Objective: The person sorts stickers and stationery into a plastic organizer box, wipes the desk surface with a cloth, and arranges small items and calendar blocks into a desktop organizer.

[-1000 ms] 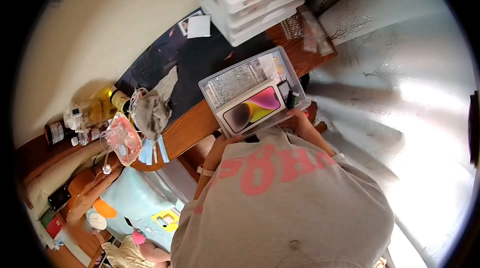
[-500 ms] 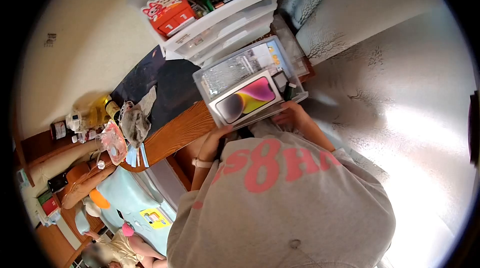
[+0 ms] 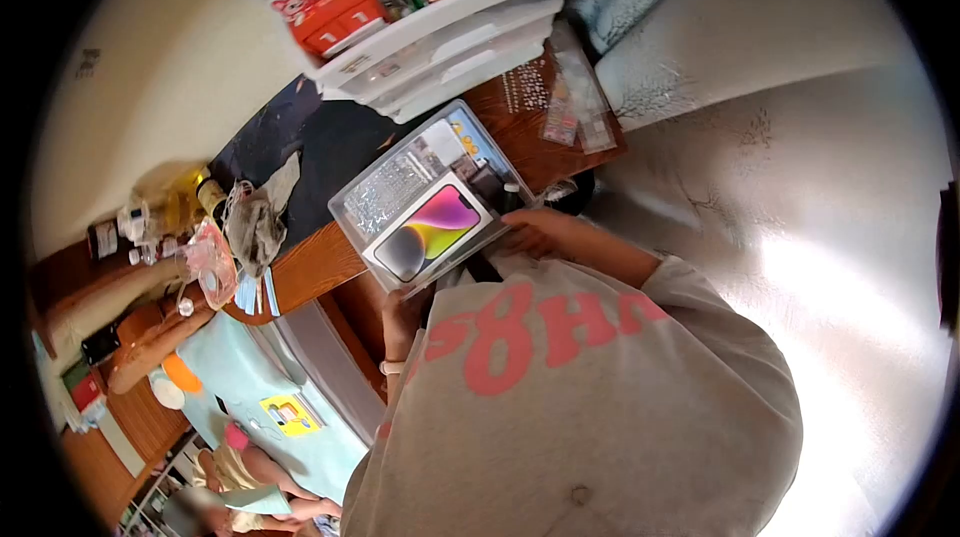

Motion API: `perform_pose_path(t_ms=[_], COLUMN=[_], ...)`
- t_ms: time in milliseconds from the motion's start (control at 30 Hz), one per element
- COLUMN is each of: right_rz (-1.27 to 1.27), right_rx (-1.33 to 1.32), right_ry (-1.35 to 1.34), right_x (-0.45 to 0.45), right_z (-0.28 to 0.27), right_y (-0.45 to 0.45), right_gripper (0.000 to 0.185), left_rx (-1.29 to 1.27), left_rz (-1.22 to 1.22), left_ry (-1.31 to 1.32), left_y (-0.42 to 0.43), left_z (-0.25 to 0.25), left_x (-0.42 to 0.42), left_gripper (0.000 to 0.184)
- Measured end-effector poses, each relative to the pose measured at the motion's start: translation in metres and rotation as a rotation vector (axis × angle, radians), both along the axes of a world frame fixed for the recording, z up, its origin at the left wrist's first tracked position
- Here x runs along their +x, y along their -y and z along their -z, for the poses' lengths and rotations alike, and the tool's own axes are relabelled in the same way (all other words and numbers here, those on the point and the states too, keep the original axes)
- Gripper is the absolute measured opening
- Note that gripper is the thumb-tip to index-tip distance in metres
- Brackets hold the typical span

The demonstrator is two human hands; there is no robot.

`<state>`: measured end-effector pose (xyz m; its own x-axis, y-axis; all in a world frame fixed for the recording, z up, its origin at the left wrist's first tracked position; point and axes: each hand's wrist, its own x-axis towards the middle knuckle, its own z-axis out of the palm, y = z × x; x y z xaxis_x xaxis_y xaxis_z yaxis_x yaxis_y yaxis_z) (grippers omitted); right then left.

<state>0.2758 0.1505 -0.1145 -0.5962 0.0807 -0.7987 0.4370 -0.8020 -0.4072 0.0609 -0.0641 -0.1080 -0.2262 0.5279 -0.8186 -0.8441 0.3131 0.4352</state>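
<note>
A clear plastic drawer is held between my two hands at the front of the desk. My left hand grips its near left corner, and my right hand closes on its near right end. Inside lie a white phone box with a colourful picture on its lid, a silvery bubble-wrapped packet, and a card with yellow figures. A small dark bottle stands near the right end of the drawer.
White drawer unit with a red box on top, at the back. Grey cloth and bottles at the left. Clear packets on the desk's right. Another person is at the lower left. Silvery curtain at the right.
The drawer has moved left and down, away from the white unit, with both hands still on it. Packets on the right of the desk now show more fully. The view has shifted.
</note>
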Motion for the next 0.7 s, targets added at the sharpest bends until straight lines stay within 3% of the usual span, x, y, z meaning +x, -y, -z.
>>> perform_pose_path(t_ms=[133, 200, 267, 300, 367, 567, 700], right_rz=[-0.417, -0.334, -0.119, -0.121, -0.535, -0.600, -0.612], right_rx=[0.331, 1.158, 1.576, 1.579, 1.745, 1.818, 1.901], right_ry=[0.434, 0.628, 0.538, 0.540, 0.895, 0.888, 0.811], right_x=[0.025, 0.028, 0.021, 0.013, -0.012, -0.004, -0.002], right_z=[0.002, -0.011, 0.032, 0.029, 0.022, 0.070, 0.061], right_y=[-0.084, -0.114, -0.138, -0.136, -0.133, -0.114, -0.082], right_gripper=[0.063, 0.070, 0.078, 0.078, 0.081, 0.062, 0.058], left_rx=[0.062, 0.061, 0.110, 0.113, 0.091, 0.071, 0.216], left_rz=[0.031, 0.028, 0.077, 0.076, 0.081, 0.098, 0.169], left_ry=[-0.018, -0.025, 0.009, 0.012, 0.011, -0.033, -0.152], left_y=[0.019, 0.029, 0.023, 0.018, 0.013, 0.025, 0.017], left_z=[0.037, 0.054, 0.049, 0.039, 0.027, 0.043, 0.022], left_x=[-0.023, -0.028, -0.028, -0.025, -0.024, -0.031, -0.034], left_gripper=[0.038, 0.038, 0.037, 0.037, 0.033, 0.031, 0.030])
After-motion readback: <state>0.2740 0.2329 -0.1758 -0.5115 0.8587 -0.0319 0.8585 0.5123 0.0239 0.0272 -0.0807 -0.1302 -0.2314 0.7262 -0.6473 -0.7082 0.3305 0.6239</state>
